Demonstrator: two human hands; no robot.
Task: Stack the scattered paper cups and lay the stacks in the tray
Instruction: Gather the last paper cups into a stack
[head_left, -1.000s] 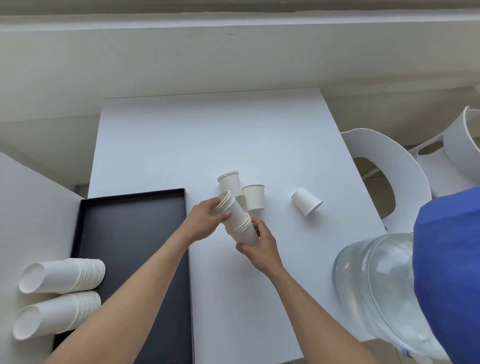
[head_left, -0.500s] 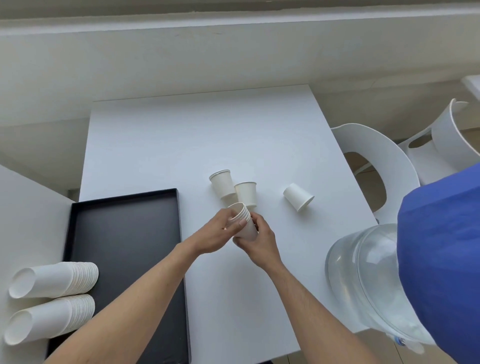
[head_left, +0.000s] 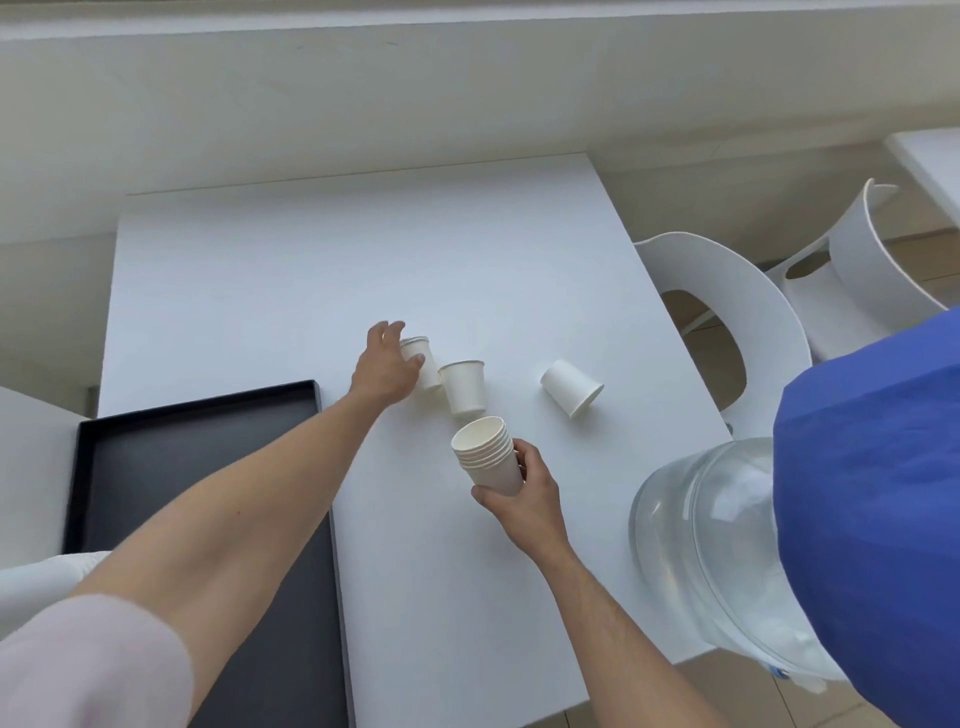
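Note:
My right hand grips a short stack of several white paper cups, tilted with its mouth toward the upper left, just above the white table. Farther back, my left hand wraps its fingers and thumb around an upright single cup. A second upright cup stands right beside it, and a third cup lies on its side to the right. The black tray lies at the table's left; my left arm hides most of a cup stack at its near left corner.
A large clear water bottle sits at the table's right front corner. Blue fabric fills the right edge of view. Two white chairs stand past the table's right side. A pale wall runs behind the table.
My left hand let go of the stack and reached back to the far upright cup. The stack, pushed together by both hands earlier, now stays in my right hand alone.

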